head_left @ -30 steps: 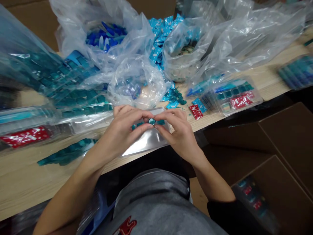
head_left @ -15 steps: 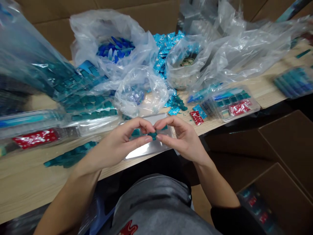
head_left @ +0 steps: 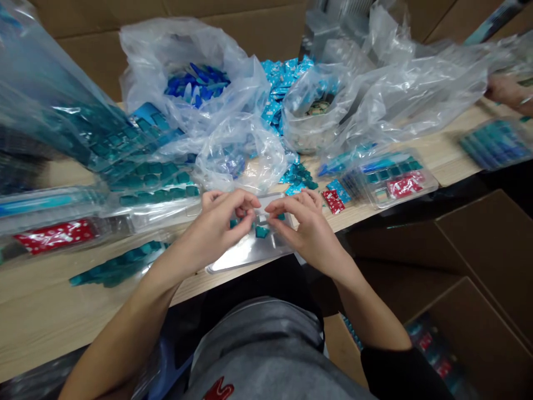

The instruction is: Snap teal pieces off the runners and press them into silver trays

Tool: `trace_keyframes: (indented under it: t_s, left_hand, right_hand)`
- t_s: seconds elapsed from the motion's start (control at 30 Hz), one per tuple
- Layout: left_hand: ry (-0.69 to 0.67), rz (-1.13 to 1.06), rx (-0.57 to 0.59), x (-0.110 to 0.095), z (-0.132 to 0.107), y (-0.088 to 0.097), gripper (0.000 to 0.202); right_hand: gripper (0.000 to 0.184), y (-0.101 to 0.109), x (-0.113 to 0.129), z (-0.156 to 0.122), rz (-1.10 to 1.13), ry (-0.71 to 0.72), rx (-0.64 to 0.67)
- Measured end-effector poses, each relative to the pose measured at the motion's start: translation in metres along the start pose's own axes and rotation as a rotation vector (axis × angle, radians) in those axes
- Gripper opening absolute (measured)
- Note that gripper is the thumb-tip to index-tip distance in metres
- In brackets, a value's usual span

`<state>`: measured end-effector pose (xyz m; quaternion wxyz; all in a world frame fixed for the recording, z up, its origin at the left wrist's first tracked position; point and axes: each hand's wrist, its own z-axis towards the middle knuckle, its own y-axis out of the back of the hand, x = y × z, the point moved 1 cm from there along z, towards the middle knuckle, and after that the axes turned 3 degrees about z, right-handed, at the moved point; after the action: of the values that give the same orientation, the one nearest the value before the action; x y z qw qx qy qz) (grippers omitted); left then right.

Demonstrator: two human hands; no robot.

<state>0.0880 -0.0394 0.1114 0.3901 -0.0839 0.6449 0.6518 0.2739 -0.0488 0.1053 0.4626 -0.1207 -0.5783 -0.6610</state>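
**Pinch loosened, teal tile (head_left: 261, 232) down**

My left hand (head_left: 219, 225) and right hand (head_left: 306, 230) had drawn slightly apart, and the teal tile lay in the clear blister tray (head_left: 250, 256), just beneath them. Both hands curled inward over the tray, nearly meeting; I could not tell whether they pinched anything. Red printed sachets (head_left: 333, 201) sat just beyond the tray's right end.

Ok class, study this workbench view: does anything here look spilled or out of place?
Yes: a strip of loose teal tiles lies directly on the wooden table, left of the clear plastic tray, outside any bag. It looks spilled, since most others sit bagged or in packs.
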Motion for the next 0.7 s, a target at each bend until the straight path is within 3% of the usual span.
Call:
trace_keyframes:
  t_s: [0.17,0.37,0.53,0.7]
  left_hand:
    - [-0.098,0.113,-0.144,-0.003,-0.003,0.002,0.013]
    - [-0.376,0.261,-0.017,-0.012,-0.022,0.001,0.017]
    - [-0.353,0.316,0.025,-0.012,-0.018,-0.006,0.019]
    - [-0.385,0.337,-0.064,-0.005,-0.011,-0.008,0.017]
  right_hand:
    - [0.011,-0.008,-0.005,0.0,-0.111,0.103,-0.121]
    - [0.007,0.004,-0.015,-0.008,0.01,0.126,-0.197]
    - [0.009,0.004,-0.013,-0.015,0.036,0.081,-0.132]
    - [0.012,0.001,-0.011,-0.015,0.057,0.069,-0.142]
